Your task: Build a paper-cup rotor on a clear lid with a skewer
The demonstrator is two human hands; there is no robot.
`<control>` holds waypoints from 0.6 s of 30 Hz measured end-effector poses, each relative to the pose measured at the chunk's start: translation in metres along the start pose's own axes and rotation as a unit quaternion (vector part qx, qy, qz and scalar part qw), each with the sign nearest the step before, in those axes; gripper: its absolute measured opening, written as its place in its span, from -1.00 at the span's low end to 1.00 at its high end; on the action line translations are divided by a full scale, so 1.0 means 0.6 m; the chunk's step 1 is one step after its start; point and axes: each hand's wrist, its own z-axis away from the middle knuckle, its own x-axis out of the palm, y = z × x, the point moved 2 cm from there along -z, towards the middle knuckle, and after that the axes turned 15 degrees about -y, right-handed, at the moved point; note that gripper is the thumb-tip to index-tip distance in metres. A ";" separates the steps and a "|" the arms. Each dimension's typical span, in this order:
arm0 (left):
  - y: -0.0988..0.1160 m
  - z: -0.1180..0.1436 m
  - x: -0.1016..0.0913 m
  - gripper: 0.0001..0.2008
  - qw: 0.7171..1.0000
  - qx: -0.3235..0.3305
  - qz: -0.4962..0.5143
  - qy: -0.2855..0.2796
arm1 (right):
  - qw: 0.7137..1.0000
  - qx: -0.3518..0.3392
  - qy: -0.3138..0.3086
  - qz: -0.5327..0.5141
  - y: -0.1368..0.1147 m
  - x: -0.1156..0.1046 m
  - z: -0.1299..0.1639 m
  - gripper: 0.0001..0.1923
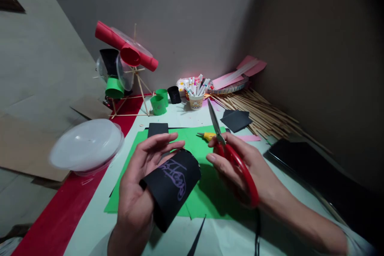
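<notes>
Above bright green paper sheets (204, 205) on a pale worktop (189, 119), a person's left hand (132, 192) clasps a black paper tube (177, 184) scrawled in purple, while the right hand (254, 164) has its grip wrapped around red-handled metal scissors (240, 163).

A plain gray wall (192, 16) stands at twelve o'clock. It meets a darker wall (315, 40) at about one o'clock, and that second one fills two o'clock with shade. The light is dim, and the far top right is almost black. Pale floor (57, 64) shows from nine to ten o'clock, with a shiny white spot of light at ten. Flat brown sheets (30, 140), like cardboard, lie on it at nine o'clock. The counter (222, 236) has a pale top, with a wide red stripe (54, 222) at eight o'clock.
</notes>
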 end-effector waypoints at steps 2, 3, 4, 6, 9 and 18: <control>-0.009 0.001 0.002 -0.70 0.999 0.006 -0.003 -0.051 | 0.996 -0.001 -0.034 -0.078 0.003 0.003 0.000 -0.74; -0.013 0.003 0.003 -0.68 0.997 0.010 -0.011 -0.075 | 0.993 -0.005 -0.047 -0.104 0.004 0.005 0.001 -0.73; -0.017 0.004 0.003 -0.66 0.995 0.015 -0.022 -0.099 | 0.991 -0.009 -0.052 -0.119 0.004 0.007 0.002 -0.72; -0.023 0.008 0.002 -0.60 0.989 0.021 -0.047 -0.136 | 0.991 -0.020 -0.049 -0.123 0.003 0.009 0.004 -0.68; -0.028 0.012 -0.001 -0.53 0.979 0.027 -0.092 -0.180 | 0.994 -0.037 -0.033 -0.099 0.002 0.011 0.003 -0.70; -0.024 0.019 -0.012 -0.39 0.942 0.074 -0.280 -0.172 | 0.995 -0.061 0.012 -0.083 -0.005 0.017 -0.001 -0.77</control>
